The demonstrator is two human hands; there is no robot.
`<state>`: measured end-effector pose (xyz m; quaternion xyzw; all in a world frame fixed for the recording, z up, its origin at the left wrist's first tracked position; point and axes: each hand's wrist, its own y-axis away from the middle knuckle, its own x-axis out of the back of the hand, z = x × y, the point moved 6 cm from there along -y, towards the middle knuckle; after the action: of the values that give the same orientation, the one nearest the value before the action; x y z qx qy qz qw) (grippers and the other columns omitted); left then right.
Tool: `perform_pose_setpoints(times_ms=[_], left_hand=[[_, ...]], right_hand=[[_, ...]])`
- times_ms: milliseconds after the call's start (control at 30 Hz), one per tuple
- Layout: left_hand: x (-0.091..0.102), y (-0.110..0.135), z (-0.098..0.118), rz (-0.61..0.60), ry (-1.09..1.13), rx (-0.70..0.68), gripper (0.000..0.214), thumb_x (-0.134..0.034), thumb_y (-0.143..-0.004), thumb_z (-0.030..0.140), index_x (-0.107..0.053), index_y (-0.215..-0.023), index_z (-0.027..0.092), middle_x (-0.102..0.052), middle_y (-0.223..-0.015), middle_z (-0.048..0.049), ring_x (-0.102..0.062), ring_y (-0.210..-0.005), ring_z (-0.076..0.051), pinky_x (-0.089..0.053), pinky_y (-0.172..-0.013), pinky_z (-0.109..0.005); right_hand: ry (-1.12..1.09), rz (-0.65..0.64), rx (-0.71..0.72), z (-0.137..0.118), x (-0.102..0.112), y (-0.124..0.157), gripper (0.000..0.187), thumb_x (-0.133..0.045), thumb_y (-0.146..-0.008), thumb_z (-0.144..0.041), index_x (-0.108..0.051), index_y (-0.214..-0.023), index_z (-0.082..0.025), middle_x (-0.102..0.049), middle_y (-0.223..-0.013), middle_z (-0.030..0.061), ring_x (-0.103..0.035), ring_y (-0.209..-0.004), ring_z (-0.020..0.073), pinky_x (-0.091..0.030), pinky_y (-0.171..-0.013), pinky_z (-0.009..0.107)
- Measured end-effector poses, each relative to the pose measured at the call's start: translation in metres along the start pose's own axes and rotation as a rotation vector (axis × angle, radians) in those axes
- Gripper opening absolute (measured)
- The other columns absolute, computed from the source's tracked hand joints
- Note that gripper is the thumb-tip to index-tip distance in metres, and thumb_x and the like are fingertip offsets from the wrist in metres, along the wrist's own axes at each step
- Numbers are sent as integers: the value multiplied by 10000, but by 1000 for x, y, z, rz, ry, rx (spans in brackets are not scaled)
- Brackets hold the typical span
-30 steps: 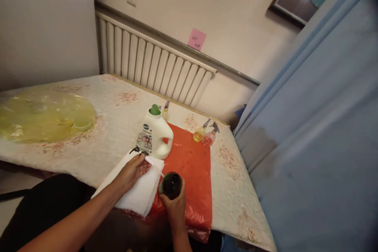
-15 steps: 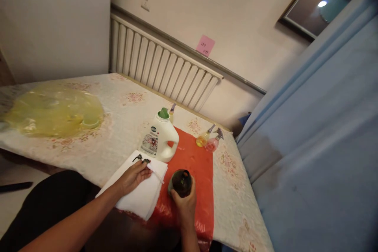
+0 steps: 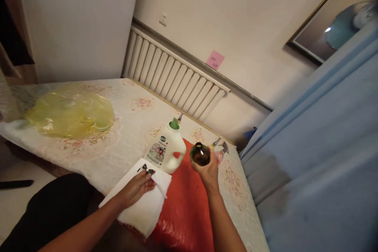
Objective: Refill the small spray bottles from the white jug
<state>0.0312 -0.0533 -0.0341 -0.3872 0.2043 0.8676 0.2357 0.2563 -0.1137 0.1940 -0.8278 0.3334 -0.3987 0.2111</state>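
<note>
My left hand is closed around a black pump head whose pale tube slants down to the right. Under it lies a folded white towel. A dark, open-necked bottle is gripped in my right hand, above the far part of a red plastic sheet. Between the towel and the bottle, a little farther back, a cream jug with a handle stands upright; something green sits in its mouth.
Behind the dark bottle, a pink spray bottle and another sprayer are partly hidden. At left lies a yellow plastic bag with a pale green cap. A radiator runs behind the table; a blue curtain hangs at right.
My right hand has carried the dark bottle away from me, up toward the spray bottles. My left hand still holds the pump head over the towel. The view has shifted slightly.
</note>
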Motion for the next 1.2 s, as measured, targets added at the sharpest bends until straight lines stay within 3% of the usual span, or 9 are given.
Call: perform_pose_setpoints(times_ms=[200, 400, 733, 1200], left_hand=[[-2, 3, 2, -10, 11, 4, 381, -837, -734, 376, -616, -985, 193, -688, -797, -8, -671, -743, -152, -504, -742, -276], [-6, 6, 5, -3, 21, 14, 390, -854, -703, 389, -628, -954, 195, -679, -797, -9, -657, -730, -159, -489, -729, -283], [-3, 6, 2, -6, 49, 4, 353, -839, -735, 356, -620, -953, 185, -672, -798, -5, -661, -722, -145, -489, -717, -278], [-2, 4, 0, -12, 49, 4, 329, -829, -744, 357, -633, -945, 185, -663, -793, -8, -659, -724, -154, -483, -713, -280]], right_hand=[[171, -59, 201, -39, -12, -52, 749, -730, -643, -399, -519, -1297, -100, -628, -1225, 178, -569, -1135, 312, -451, -977, 448], [310, -148, 370, -67, -31, -76, 676, -719, -653, -309, -517, -1275, -138, -637, -1151, 132, -568, -1034, 280, -451, -933, 418], [640, -183, 510, -90, -52, -88, 652, -692, -680, -280, -500, -1289, -152, -585, -1223, 155, -501, -1073, 304, -404, -870, 401], [809, -225, 653, -101, -56, -90, 636, -647, -712, -226, -483, -1322, -149, -547, -1275, 168, -438, -1120, 316, -349, -898, 410]])
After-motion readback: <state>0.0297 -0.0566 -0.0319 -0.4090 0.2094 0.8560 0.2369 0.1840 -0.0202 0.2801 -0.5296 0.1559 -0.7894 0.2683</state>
